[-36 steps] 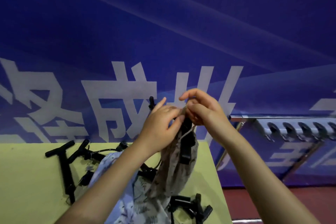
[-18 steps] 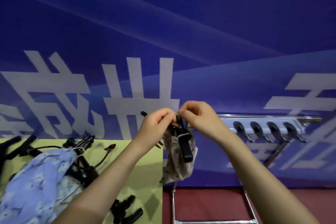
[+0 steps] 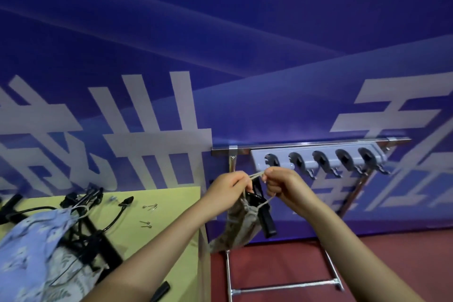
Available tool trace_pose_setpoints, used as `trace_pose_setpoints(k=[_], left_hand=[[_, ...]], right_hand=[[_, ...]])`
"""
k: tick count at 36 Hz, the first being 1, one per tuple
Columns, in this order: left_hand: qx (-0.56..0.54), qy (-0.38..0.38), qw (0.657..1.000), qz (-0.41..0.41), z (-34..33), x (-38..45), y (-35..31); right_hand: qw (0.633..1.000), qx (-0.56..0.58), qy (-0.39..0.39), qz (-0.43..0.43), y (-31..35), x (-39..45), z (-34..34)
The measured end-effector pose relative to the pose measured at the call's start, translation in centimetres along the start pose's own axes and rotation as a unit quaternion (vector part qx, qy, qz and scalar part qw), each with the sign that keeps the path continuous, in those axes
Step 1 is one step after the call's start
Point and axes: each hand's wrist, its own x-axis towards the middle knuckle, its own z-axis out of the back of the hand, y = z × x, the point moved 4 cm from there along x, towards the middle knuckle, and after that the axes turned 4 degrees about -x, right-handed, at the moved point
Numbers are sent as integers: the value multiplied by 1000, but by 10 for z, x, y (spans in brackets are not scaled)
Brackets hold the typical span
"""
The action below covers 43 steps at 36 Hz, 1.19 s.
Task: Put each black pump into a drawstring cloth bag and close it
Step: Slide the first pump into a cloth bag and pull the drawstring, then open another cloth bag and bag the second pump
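Note:
A beige patterned drawstring bag (image 3: 239,227) hangs in the air right of the table's edge, with a black pump (image 3: 266,218) sticking out of its gathered mouth. My left hand (image 3: 226,187) pinches one end of the pale drawstring (image 3: 256,175). My right hand (image 3: 282,183) pinches the other end, and the cord is stretched between them just below a grey hook rack. More black pumps (image 3: 83,233) lie tangled on the yellow-green table (image 3: 171,216), partly under a blue floral bag (image 3: 31,240).
A grey rack with several hooks (image 3: 318,158) is fixed to a chrome stand (image 3: 231,265) right of the table, before a blue banner wall. Small metal pins (image 3: 150,206) lie on the table. A black handle tip (image 3: 160,290) shows near the table's front edge. Red floor lies below.
The view and both hands have swung right, off the table toward the hook rack. The hands have pulled apart, stretching the drawstring and gathering the bag's mouth around the pump.

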Motion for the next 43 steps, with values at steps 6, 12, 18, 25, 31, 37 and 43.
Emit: trace_pose_setpoints(k=[6, 12, 18, 25, 31, 37, 43], left_hand=[[-62, 39, 991, 111, -42, 22, 40], [-93, 47, 976, 189, -72, 43, 69], [-72, 24, 976, 206, -74, 71, 75], [-11, 47, 975, 219, -76, 87, 92], [14, 64, 971, 230, -92, 95, 101], [45, 33, 975, 213, -92, 102, 101], [25, 25, 981, 193, -81, 98, 91]], right_hand=[[979, -171, -114, -12, -41, 13, 34], [965, -190, -177, -28, -70, 30, 59], [960, -169, -224, -7, -77, 48, 66], [960, -106, -255, -54, -103, 67, 65], [963, -83, -245, -74, -113, 71, 66], [961, -126, -237, -59, -106, 70, 66], [958, -141, -244, -47, -103, 61, 61]])
